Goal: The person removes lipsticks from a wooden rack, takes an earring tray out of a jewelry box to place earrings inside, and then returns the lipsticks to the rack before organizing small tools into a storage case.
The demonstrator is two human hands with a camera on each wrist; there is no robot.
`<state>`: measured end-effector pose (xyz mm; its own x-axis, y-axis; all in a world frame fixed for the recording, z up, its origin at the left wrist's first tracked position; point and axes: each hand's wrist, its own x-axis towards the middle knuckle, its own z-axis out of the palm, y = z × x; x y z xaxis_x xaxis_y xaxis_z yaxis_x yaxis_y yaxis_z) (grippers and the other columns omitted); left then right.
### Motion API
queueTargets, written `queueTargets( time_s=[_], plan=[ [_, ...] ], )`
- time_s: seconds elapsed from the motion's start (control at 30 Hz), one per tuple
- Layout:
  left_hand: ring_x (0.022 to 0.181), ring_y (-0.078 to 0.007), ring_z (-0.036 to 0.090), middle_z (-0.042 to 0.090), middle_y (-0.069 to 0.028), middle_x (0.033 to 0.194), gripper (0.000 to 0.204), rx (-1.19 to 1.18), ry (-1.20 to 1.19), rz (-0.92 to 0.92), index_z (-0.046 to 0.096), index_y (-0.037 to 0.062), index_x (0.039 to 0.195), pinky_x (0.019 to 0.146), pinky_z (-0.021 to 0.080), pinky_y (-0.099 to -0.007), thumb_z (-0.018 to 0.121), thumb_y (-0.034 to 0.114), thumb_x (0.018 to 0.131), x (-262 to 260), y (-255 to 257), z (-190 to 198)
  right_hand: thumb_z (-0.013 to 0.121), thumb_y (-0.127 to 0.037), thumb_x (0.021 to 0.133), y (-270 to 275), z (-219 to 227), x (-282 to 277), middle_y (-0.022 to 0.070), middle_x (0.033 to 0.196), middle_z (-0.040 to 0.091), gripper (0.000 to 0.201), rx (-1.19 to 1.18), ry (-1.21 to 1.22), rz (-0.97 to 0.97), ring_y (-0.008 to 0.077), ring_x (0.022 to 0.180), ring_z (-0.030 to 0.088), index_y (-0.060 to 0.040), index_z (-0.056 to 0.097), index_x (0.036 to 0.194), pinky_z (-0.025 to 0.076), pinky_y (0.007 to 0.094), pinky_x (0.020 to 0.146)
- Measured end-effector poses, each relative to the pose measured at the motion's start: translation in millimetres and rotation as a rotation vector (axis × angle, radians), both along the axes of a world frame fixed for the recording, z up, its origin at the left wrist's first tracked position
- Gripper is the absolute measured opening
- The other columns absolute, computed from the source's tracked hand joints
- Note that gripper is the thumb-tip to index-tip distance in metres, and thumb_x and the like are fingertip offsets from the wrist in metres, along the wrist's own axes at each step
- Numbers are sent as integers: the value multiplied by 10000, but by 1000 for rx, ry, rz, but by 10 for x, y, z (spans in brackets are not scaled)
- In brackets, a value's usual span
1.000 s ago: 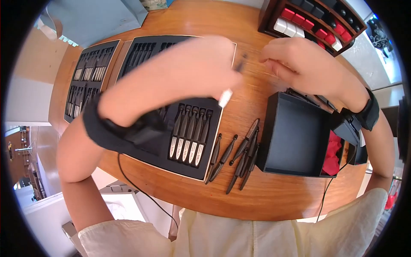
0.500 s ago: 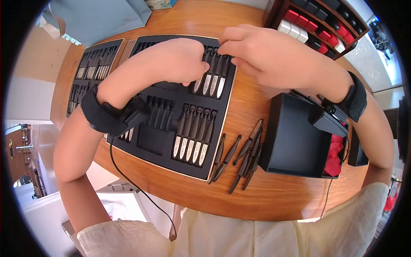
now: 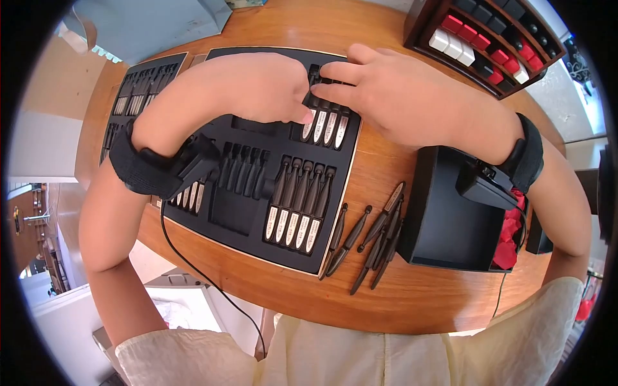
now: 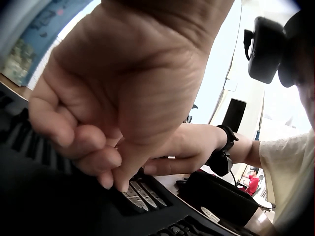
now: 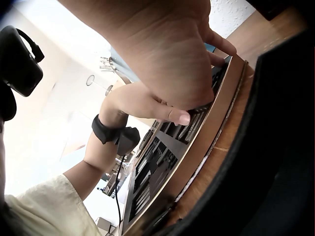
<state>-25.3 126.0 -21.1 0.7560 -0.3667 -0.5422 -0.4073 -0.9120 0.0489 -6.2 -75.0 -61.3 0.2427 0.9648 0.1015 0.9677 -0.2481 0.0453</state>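
My left hand (image 3: 267, 87) is over the black slotted tray (image 3: 241, 254), its fingers curled and thumb tip on the white-labelled end of a slim black pen-like tool (image 3: 308, 125). That tool lies in the upper right compartment beside several alike. In the left wrist view, thumb and fingertips meet at the labelled ends (image 4: 140, 197). My right hand (image 3: 393, 96) reaches in from the right, fingers extended over the dark ends of the same row; its palm hides part of them in the right wrist view. Below, another row of labelled tools (image 3: 300, 193) fills a compartment.
Several loose black pen-like tools (image 3: 380, 241) lie on the wooden table (image 3: 270, 299) between the tray and an open black box (image 3: 450, 219) with red stuff (image 3: 508, 238). A second filled tray (image 3: 138, 90) lies at left. A wooden rack (image 3: 483, 45) stands at back right.
My left hand has carried a labelled tool from the tray's right edge back over the upper right compartment. My right hand has moved left onto the same row. The view has shifted slightly.
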Motion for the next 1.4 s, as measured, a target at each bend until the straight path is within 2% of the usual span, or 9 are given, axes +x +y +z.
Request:
queueTargets(
  time_s=[0.37, 0.67, 0.77, 0.87, 0.93, 1.0, 1.1, 1.2, 1.4],
  plan=[
    [664, -214, 597, 591, -86, 658, 382, 5, 122, 97, 629, 18, 739, 603, 460, -355, 756, 371, 811, -23, -3, -15, 662, -1, 718, 22, 4, 16, 98, 1222, 556, 529, -27, -94, 48, 269, 1052, 523, -10, 610, 1244, 484, 338, 910],
    [692, -263, 632, 623, -124, 677, 334, 22, 34, 54, 637, 2, 752, 649, 486, -375, 742, 312, 820, -88, -50, -21, 657, 1, 739, -11, -4, 26, 123, 1176, 577, 484, 19, 27, 45, 284, 1047, 536, -7, 620, 1222, 486, 356, 911],
    [710, -277, 639, 618, -133, 675, 325, 27, 86, 123, 638, 4, 759, 666, 490, -385, 741, 304, 825, -99, -66, -15, 653, -2, 752, -18, -4, 30, 130, 1180, 575, 463, 30, 20, 71, 289, 1047, 538, -9, 622, 1213, 486, 367, 908],
    [702, -310, 637, 618, -144, 676, 307, 17, -45, -17, 627, 12, 746, 656, 492, -396, 747, 287, 812, -183, -40, -17, 649, 2, 751, 2, 21, 17, 133, 1179, 573, 445, 22, 21, 58, 291, 1054, 536, -9, 629, 1196, 484, 370, 909],
    [708, -346, 641, 621, -154, 674, 262, -146, -340, -149, 624, 30, 738, 651, 498, -420, 743, 256, 799, -348, -66, -6, 638, 9, 752, -17, 18, 32, 142, 1202, 574, 439, 11, 43, 66, 300, 1062, 533, -3, 633, 1191, 486, 370, 907],
    [711, -364, 645, 623, -161, 681, 225, -290, -397, -245, 617, 39, 735, 654, 505, -440, 724, 225, 801, -536, -183, 6, 630, 14, 749, -42, 27, 56, 144, 1216, 578, 445, 23, 45, 72, 303, 1071, 537, 6, 633, 1194, 487, 369, 912],
    [650, -333, 657, 624, -162, 657, 244, -196, -84, -291, 602, 21, 766, 578, 522, -393, 686, 237, 844, -730, -487, 33, 615, 26, 739, -59, 48, 70, 146, 1240, 588, 459, 30, 67, 84, 302, 1091, 546, 22, 632, 1197, 488, 364, 925],
    [602, -328, 649, 613, -160, 621, 274, -374, -186, -338, 599, 2, 770, 536, 516, -371, 672, 251, 857, -841, -625, -145, 603, 39, 725, -43, 95, 75, 148, 1244, 604, 468, 2, 82, 66, 296, 1104, 556, 38, 633, 1192, 487, 359, 939],
    [541, -336, 633, 598, -170, 562, 228, -411, -106, -368, 590, -16, 741, 511, 512, -377, 637, 181, 845, -790, -760, -244, 586, 50, 719, -39, 126, 87, 156, 1232, 615, 456, -41, 88, 47, 302, 1096, 563, 55, 636, 1172, 485, 356, 945]
  ],
)
